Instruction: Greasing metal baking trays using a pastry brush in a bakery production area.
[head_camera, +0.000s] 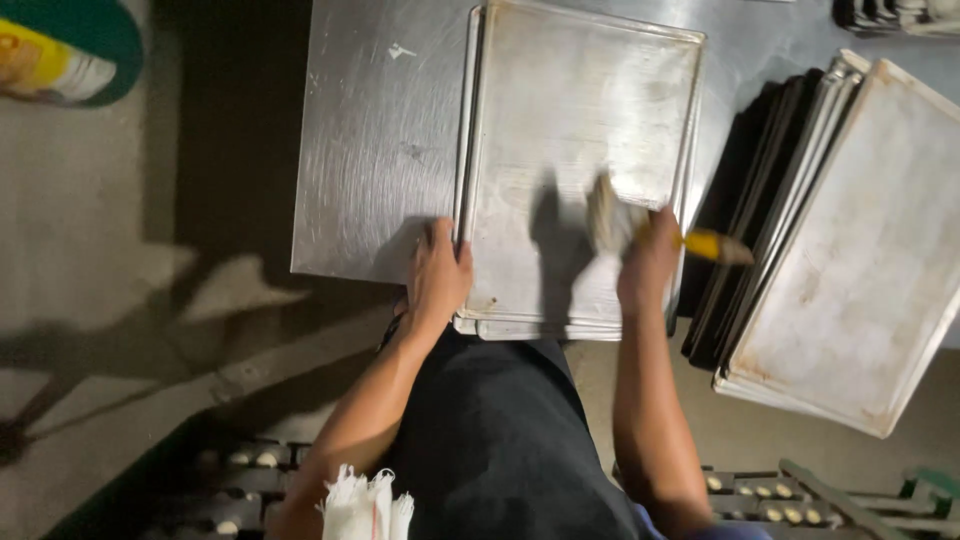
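While the left hand (438, 275) grips the edge of the top tray (580, 150), the right hand (648, 265) closes around a brush (640, 228); brushing seems underway, with another stack of trays (850, 240) waiting beside.

Steel table (370, 150) with stacked baking trays (580, 130), second tray stack (860, 250).

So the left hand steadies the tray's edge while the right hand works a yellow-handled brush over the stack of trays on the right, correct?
Not quite. In the head view the right hand works the brush over the same tray whose edge the left hand steadies; the stack of trays lies untouched.
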